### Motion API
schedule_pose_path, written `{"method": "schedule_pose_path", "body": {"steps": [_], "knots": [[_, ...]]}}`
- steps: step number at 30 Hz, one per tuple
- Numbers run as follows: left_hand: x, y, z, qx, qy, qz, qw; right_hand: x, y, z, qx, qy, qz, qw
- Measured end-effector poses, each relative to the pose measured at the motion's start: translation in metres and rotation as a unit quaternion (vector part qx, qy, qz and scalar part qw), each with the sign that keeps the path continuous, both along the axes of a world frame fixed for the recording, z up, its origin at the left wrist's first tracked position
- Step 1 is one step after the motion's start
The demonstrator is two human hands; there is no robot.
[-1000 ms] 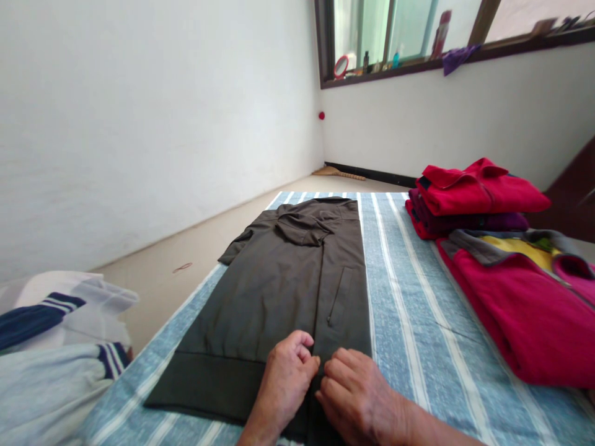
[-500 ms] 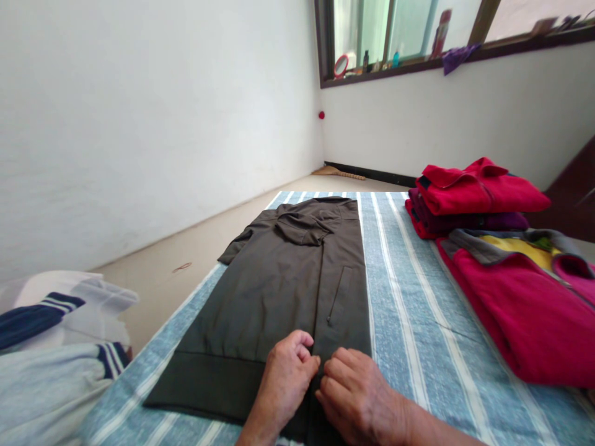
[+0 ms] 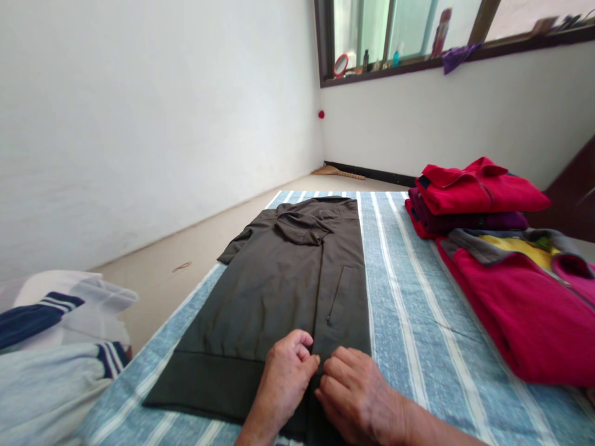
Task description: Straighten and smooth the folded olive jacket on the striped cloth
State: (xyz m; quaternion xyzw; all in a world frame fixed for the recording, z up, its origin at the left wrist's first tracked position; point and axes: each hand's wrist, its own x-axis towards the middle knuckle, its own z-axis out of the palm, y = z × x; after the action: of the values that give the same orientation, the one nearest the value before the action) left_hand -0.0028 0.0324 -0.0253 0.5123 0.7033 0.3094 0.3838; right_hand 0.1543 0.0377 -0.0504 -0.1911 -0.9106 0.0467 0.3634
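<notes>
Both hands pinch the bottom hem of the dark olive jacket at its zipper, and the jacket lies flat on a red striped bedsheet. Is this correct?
Not quite: the head view shows the striped bedsheet is blue and white, not red. The rest holds: the left hand and right hand pinch the dark olive jacket at its zipper by the bottom hem, and it lies flat.

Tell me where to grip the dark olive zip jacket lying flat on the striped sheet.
Grip the dark olive zip jacket at its ribbed hem, from the near edge. It lies flat with the hem nearest, where the left hand and right hand pinch the zip's base.
</notes>
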Motion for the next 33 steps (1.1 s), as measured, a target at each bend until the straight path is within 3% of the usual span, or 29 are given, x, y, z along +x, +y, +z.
{"method": "schedule_pose_path", "body": {"steps": [33], "knots": [[0.0003,0.0002,0.002,-0.002,0.003,-0.005,1.0,-0.0004,0.0007,0.0004,0.002,0.007,0.002,1.0]]}}
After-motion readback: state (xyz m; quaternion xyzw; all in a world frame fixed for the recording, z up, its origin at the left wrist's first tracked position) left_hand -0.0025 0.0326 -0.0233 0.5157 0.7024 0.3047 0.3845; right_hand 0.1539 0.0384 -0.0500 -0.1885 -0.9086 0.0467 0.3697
